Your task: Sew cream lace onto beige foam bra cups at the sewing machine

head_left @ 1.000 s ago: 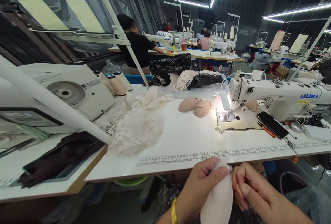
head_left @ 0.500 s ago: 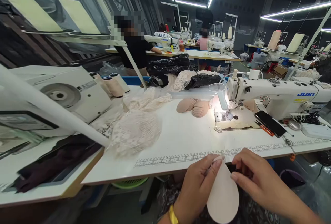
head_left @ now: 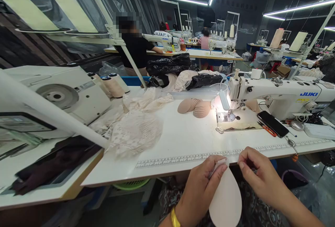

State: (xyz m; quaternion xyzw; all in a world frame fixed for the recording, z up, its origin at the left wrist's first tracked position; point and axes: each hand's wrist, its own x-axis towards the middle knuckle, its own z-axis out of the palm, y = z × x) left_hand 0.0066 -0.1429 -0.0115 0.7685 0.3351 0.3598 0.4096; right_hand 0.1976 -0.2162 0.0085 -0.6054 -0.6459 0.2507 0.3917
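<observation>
My left hand (head_left: 202,187) pinches a pale teardrop-shaped bra pad (head_left: 227,199) by its narrow top end, and the wide end hangs down over my lap. At that top end, a bit of thin whitish material (head_left: 218,166) shows under the thumb. To the right of the pad and apart from it, my right hand (head_left: 258,174) has thumb and forefinger pressed together. Whatever is between those fingertips, if anything, is too small to make out. On the table lie fanned stacks of beige pads (head_left: 201,109), left of the lit needle area of a sewing machine (head_left: 277,94).
Cream lace fabric (head_left: 136,129) lies on the left of the white table (head_left: 180,136). A printed ruler strip (head_left: 178,159) runs along the front edge. A phone (head_left: 273,124) and orange-handled snips (head_left: 268,129) lie on the right. A co-worker (head_left: 133,49) sits beyond.
My right hand has drawn slightly right and up, away from the pad, and its thumb and forefinger have come together. My left hand still grips the pad. The view has shifted slightly.
</observation>
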